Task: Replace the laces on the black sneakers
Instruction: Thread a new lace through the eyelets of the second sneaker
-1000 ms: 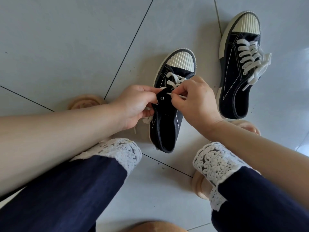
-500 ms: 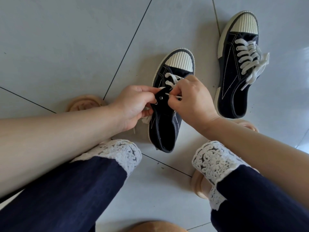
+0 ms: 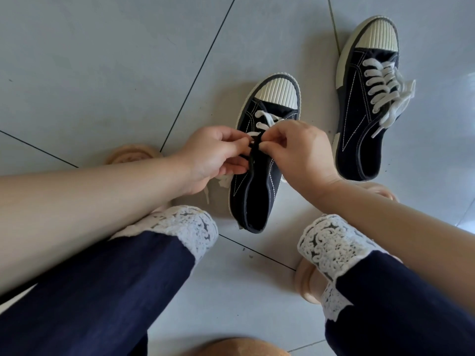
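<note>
Mid-floor (image 3: 108, 73), left hand (image 3: 213, 155) and right hand (image 3: 295, 150) pinch the half-laced sneaker's (image 3: 257, 186) eyelet edge; next, the white lace (image 3: 267, 118) likely needs threading through.

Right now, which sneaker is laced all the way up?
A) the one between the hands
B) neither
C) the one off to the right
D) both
C: the right sneaker carries white lace up its whole front; the near sneaker shows crossings only by the toe.

Tiled floor (image 3: 90, 73): half-laced sneaker (image 3: 257, 186), laced sneaker (image 3: 357, 129), seemingly slippers (image 3: 307, 281).
</note>
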Motion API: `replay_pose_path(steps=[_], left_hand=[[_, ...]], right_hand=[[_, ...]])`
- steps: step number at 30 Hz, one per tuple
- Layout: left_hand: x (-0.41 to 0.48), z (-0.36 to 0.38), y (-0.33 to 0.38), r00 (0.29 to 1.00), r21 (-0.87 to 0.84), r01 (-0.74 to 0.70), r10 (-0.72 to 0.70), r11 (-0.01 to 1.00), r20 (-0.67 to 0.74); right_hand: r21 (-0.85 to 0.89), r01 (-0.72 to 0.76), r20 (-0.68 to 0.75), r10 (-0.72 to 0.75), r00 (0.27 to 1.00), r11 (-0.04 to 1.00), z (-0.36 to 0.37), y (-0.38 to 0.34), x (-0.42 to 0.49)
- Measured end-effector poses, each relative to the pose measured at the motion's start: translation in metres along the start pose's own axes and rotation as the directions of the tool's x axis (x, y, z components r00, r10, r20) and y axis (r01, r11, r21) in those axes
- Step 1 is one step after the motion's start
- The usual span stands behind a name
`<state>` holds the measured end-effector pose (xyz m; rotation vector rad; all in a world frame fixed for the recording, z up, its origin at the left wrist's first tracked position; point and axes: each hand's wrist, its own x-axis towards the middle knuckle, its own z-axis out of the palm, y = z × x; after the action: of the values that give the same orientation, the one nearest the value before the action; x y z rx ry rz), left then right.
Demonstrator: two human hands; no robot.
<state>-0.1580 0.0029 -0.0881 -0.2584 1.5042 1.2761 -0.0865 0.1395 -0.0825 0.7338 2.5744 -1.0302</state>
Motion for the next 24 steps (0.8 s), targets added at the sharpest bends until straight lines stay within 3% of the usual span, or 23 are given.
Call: replay_pose_path(steps=[3, 9, 14, 21, 24], left_hand=[[0.005, 0.005, 0.001, 0.999, 0.071, -0.008, 0.011, 0.997, -0.05], [0.014, 0.017, 0.001, 0.981, 0.268, -0.075, 0.119, 0.96, -0.154], [0.015, 0.016, -0.001, 0.924, 0.58, -0.147, 0.321, 0.801, -0.21], [0.014, 0.004, 0.003, 0.89, 0.704, -0.263, 0.448, 0.66, -0.087], [0.015, 0.012, 0.003, 0.885, 0.654, -0.279, 0.452, 0.703, -0.109]], right_hand=[[0.108, -0.039, -0.008, 0.04, 0.999, 0.993, -0.001, -0.001, -0.002], [0.124, 0.002, -0.031, 0.002, 1.0, 0.992, 0.0, 0.001, -0.01], [-0.061, 0.056, 0.039, -0.054, 0.998, 0.997, 0.001, -0.001, -0.012], [-0.107, 0.069, -0.003, -0.07, 0.998, 0.992, 0.001, 0.007, -0.012], [-0.095, 0.065, -0.01, -0.066, 0.998, 0.993, 0.005, 0.005, -0.012]])
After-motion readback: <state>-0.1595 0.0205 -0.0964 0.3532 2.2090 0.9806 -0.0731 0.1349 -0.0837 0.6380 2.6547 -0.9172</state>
